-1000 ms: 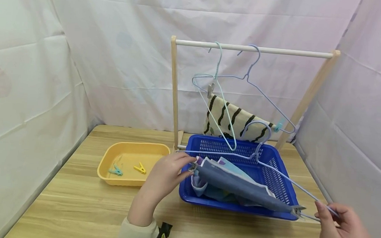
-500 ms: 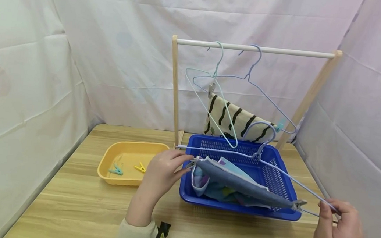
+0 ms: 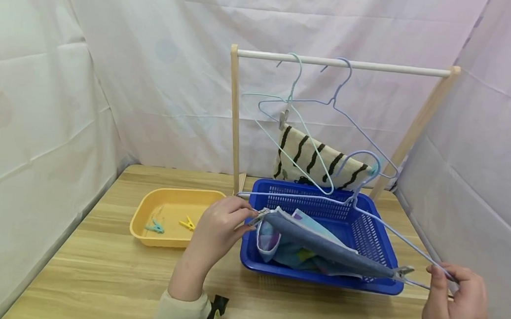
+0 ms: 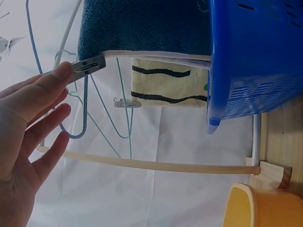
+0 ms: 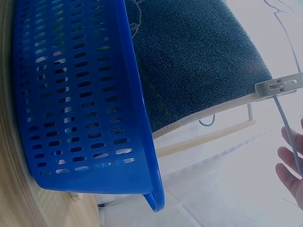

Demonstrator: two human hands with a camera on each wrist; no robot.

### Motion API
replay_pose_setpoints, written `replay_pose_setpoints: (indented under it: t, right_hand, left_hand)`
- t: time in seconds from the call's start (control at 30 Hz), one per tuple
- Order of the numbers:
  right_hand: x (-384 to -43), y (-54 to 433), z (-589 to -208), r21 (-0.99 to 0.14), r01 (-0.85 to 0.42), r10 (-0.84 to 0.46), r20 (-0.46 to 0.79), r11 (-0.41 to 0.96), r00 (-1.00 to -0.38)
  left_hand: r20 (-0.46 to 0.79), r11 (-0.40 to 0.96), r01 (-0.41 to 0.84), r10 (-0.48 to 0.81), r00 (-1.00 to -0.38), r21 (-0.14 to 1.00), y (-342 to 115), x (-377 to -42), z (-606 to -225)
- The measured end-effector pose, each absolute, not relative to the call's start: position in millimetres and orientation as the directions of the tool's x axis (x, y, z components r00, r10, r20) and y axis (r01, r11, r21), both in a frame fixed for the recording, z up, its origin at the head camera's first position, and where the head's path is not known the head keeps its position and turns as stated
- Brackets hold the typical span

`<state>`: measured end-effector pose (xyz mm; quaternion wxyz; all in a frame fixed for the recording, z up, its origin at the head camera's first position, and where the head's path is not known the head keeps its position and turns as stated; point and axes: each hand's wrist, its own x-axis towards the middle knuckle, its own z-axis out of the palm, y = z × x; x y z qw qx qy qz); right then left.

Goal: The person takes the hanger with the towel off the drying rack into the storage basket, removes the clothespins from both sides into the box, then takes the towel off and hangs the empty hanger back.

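Right now, the blue towel [image 3: 327,247] is stretching between the two hands, over the basket [image 3: 318,280], its hanger [image 3: 355,198] angling up behind it. The left hand [image 3: 220,226] is pinching a grey clip [image 4: 88,67] at the near corner, the rest of its fingers lying apart from the clip. Across from it, the right hand [image 3: 456,299] is gripping the hanger's end, and a second clip [image 5: 279,86] is biting the other corner just beside those fingers. Below and between the hands, the basket is holding a patterned cloth [image 3: 282,253]. Left of the left hand, a tray [image 3: 167,212] is holding a teal peg [image 3: 156,227] and a yellow peg [image 3: 187,223]. Beyond both hands, the rack [image 3: 400,69] is carrying a mint hanger [image 3: 311,139] and a lavender hanger [image 3: 332,101], from which a striped towel [image 3: 304,155] is hanging, sloping down toward the right hand's side.
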<state>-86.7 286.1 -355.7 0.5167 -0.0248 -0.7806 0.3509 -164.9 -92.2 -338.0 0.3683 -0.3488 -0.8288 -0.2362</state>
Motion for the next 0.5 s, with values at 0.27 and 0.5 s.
replay_pose_setpoints:
  t: [0.27,0.5]
  right_hand:
    - [-87,288,-357,-0.583,-0.314,0.414,0.783,0.749,-0.465]
    - [-86,288,-356,-0.614,-0.324,0.433,0.762,0.720,-0.482]
  left_hand:
    - [0.748,0.634,0.769,0.469,-0.470,0.086,-94,-165,-332]
    - [0.733,0.635,0.773,0.519,-0.439,0.013,-95,-165,-324]
